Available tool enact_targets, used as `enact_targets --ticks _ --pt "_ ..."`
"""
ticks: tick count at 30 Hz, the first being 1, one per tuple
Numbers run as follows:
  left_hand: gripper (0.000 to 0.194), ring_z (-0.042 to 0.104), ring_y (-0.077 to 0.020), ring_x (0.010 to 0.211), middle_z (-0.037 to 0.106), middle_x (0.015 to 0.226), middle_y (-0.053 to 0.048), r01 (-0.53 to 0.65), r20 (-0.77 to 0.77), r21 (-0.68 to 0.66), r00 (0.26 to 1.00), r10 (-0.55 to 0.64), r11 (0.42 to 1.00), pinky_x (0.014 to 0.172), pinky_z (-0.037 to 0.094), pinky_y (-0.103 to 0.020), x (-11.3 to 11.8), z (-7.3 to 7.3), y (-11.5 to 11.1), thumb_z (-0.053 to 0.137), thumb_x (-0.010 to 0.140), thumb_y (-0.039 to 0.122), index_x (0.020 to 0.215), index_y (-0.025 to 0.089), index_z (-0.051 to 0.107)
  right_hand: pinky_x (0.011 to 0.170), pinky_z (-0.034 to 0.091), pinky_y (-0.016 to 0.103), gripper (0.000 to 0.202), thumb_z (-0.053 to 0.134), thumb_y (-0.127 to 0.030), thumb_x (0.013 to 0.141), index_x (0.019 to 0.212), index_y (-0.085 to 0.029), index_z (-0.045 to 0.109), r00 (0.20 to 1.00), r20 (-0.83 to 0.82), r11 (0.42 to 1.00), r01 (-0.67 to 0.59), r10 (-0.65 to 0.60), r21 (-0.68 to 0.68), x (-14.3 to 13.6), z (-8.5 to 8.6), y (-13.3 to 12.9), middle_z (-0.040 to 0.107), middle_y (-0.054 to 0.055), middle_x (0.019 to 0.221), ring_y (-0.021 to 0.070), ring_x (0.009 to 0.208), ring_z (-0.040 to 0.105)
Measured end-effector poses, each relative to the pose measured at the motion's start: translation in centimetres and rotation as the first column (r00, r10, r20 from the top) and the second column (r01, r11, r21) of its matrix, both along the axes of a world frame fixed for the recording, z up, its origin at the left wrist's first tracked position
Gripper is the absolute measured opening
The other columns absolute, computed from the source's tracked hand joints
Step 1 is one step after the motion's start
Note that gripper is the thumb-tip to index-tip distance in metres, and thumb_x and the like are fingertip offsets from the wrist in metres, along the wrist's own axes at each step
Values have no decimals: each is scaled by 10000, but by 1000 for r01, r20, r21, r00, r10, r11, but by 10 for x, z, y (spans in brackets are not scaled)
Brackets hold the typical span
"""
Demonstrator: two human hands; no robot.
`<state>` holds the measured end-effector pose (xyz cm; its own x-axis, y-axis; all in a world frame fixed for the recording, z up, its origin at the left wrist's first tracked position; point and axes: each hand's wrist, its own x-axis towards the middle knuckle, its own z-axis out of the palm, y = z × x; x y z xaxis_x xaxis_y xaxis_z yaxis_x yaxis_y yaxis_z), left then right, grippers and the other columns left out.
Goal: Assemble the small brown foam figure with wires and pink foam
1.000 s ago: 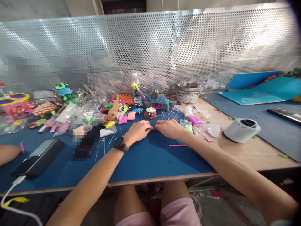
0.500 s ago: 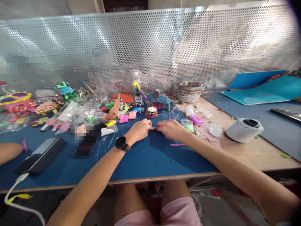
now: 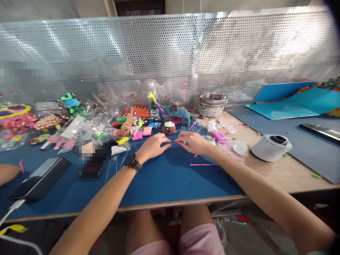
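Observation:
My left hand, with a dark watch on its wrist, is over the blue table mat; its thumb and forefinger are apart with nothing visible between them. Just right of it, my right hand has its fingertips pinched on something too small to make out, perhaps with a thin pale strand towards the left hand. Behind the hands sits a brown clay figure with a pink and green top. A thin pink strip lies on the mat in front of my right hand.
Clay figures, bags and a bottle line the back. A woven basket and a white roll stand right. Left are a power bank with a cable and another person's arm. The table's front edge is near.
My hands have moved slightly apart, and my left thumb and forefinger have spread. The whole view has shifted slightly, so the things on the table appear further left.

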<state>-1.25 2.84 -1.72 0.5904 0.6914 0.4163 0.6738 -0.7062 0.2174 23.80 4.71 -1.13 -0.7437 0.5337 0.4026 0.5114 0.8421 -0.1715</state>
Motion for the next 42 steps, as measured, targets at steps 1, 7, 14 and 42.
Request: enact_targets --ticks 1,7,14,42 --pt "206 626 -210 993 689 991 -60 1 11 17 1000 -1 1000 898 504 -346 0 2 0 593 955 332 1038 224 747 843 509 301 286 485 -232 999 1166 -221 717 998 -49 1000 -31 31 2 -1 1 0 681 71 1089 177 969 654" --pt "205 624 -196 988 669 1002 -58 9 92 60 996 -14 998 900 498 -338 2 14 -5 555 979 315 997 199 722 943 524 352 287 463 -265 1024 1181 -189 691 962 -257 995 -101 97 -3 -3 3 -1 660 101 1133 194 1070 634" --pt "210 640 -186 1012 687 1069 -59 22 153 46 988 -28 999 928 503 -340 7 14 -8 508 1001 262 1049 191 700 949 536 377 291 457 -278 1024 1194 -201 680 953 -288 995 -103 94 -16 -5 2 0 656 110 1158 207 1085 641" --pt "229 641 -191 978 711 1001 -42 -116 82 156 991 104 981 916 486 -343 1 27 -11 465 1007 262 1018 215 689 737 490 262 320 443 -390 1030 1116 -239 712 955 -114 960 278 -273 27 -3 2 -1 763 29 1093 180 893 722"
